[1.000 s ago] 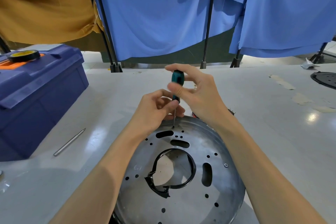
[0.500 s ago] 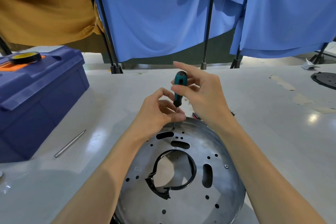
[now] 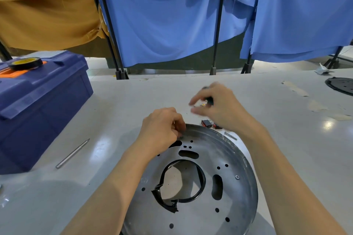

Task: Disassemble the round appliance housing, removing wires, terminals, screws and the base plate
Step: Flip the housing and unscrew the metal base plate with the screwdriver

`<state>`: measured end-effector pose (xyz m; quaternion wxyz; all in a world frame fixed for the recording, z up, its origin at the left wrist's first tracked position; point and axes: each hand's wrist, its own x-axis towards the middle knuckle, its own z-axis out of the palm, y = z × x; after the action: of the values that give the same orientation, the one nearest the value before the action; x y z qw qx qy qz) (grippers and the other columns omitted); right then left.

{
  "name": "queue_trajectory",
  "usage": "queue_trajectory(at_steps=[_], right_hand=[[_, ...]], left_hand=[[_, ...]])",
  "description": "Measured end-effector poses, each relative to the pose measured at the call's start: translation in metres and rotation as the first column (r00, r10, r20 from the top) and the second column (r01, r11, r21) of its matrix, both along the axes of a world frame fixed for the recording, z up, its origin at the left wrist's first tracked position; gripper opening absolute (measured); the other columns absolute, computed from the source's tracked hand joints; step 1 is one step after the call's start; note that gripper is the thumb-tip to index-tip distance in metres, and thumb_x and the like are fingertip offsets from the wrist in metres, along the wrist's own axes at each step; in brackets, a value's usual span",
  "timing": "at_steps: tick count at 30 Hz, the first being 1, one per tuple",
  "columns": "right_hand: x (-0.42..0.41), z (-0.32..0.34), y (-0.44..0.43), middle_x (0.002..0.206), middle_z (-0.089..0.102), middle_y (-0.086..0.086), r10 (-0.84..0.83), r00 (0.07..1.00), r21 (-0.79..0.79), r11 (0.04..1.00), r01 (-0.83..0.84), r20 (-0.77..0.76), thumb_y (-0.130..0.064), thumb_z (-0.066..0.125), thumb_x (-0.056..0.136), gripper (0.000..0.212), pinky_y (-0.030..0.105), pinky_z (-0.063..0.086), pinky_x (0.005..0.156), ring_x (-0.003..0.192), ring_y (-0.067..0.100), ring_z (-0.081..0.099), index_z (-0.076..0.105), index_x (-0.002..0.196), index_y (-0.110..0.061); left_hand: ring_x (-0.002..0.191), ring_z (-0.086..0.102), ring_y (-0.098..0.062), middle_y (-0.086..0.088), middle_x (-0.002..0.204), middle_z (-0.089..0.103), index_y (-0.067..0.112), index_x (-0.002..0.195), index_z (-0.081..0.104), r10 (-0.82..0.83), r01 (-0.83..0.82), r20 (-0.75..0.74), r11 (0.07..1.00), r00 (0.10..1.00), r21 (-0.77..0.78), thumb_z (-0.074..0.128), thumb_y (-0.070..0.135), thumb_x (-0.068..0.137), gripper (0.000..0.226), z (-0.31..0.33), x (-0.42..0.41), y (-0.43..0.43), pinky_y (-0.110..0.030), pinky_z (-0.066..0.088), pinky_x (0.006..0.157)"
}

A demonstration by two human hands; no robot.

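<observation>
Now, at the left, a blue plastic toolbox (image 3: 38,105) sits on the glossy white desk (image 3: 133,97) with a roll of black tape (image 3: 25,62) on its lid, and a slim steel rod (image 3: 72,153) lies just beside it, as before. The left grip (image 3: 162,129) stays where it was half a second ago, fingers curled tight at the far rim of the round appliance housing (image 3: 229,158); whether they pinch anything cannot be told. The housing, a shallow dish of dull grey sheet metal pierced with round holes and oblong slots, lies flat on the desk in front of the person, with a torn black rubber ring (image 3: 183,183) lining its central opening and one small screw (image 3: 237,177) on its right side. The right grip (image 3: 219,107) has lifted off the rim and swung right and away, blurred by motion, its fingers wrapped round the dark handle of the screwdriver (image 3: 210,101), whose tip no longer meets the plate. Its move uncovers a small black-and-red part (image 3: 207,123) just beyond the rim. A black disc (image 3: 342,85) lies at the far right edge.
</observation>
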<state>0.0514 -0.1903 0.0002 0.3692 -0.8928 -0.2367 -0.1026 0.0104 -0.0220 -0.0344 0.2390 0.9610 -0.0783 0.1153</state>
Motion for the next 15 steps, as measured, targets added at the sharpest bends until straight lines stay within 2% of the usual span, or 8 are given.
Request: queue_trajectory(at_steps=[2,4,6,9,12,15], right_hand=[[0.003,-0.013,0.005,0.087,0.054,-0.003,0.011,0.996,-0.209,0.977,-0.030,-0.092,-0.021,0.079,0.077,0.012,0.023,0.039,0.071,0.077,0.007,0.050,0.075,0.089,-0.020],[0.003,-0.021,0.010,0.083,0.054,-0.001,0.028,0.988,-0.295,0.953,-0.072,-0.152,-0.017,0.077,0.078,0.010,0.023,0.038,0.065,0.074,0.011,0.049,0.074,0.088,-0.018],[0.004,-0.024,0.011,0.072,0.051,-0.001,0.049,0.977,-0.314,0.942,-0.115,-0.208,-0.013,0.073,0.080,0.007,0.023,0.033,0.056,0.065,0.010,0.043,0.070,0.080,-0.019],[0.006,-0.027,0.009,0.065,0.046,-0.003,0.066,0.967,-0.310,0.940,-0.143,-0.244,-0.010,0.068,0.082,0.014,0.024,0.032,0.053,0.060,0.011,0.042,0.062,0.073,-0.020],[0.006,-0.029,0.007,0.067,0.047,-0.002,0.074,0.964,-0.312,0.937,-0.154,-0.254,-0.010,0.066,0.084,0.015,0.026,0.035,0.055,0.063,0.013,0.044,0.060,0.073,-0.020],[0.007,-0.031,0.008,0.072,0.050,0.000,0.091,0.964,-0.308,0.936,-0.169,-0.251,-0.011,0.065,0.085,0.008,0.026,0.038,0.056,0.067,0.015,0.046,0.063,0.079,-0.016]], left_hand=[[0.089,0.054,-0.012,0.013,0.088,0.058,0.028,0.083,0.072,-0.003,0.004,-0.009,0.990,1.000,0.139,0.068,0.008,0.075,0.022,0.002,0.000,-0.002,-0.028,0.036,0.065],[0.093,0.053,-0.014,0.011,0.095,0.059,0.027,0.090,0.073,-0.007,0.011,-0.022,0.978,1.000,0.209,0.066,0.009,0.078,0.023,0.003,0.000,-0.004,-0.027,0.036,0.068],[0.097,0.055,-0.016,0.009,0.101,0.060,0.026,0.095,0.073,-0.005,0.012,-0.026,0.966,1.000,0.260,0.066,0.011,0.081,0.022,0.004,0.000,-0.005,-0.029,0.040,0.072],[0.100,0.057,-0.020,0.006,0.106,0.061,0.023,0.101,0.070,0.010,-0.007,-0.008,0.937,1.000,0.348,0.064,0.010,0.082,0.023,0.004,0.001,-0.009,-0.031,0.044,0.076],[0.097,0.057,-0.022,0.001,0.105,0.060,0.016,0.103,0.067,0.007,-0.026,0.043,0.885,0.999,0.465,0.059,0.008,0.085,0.021,0.003,-0.001,-0.016,-0.030,0.041,0.069],[0.100,0.054,-0.021,-0.001,0.101,0.059,0.014,0.102,0.062,-0.018,-0.026,0.072,0.820,0.997,0.572,0.055,0.005,0.088,0.018,0.001,-0.002,-0.021,-0.031,0.034,0.064]])
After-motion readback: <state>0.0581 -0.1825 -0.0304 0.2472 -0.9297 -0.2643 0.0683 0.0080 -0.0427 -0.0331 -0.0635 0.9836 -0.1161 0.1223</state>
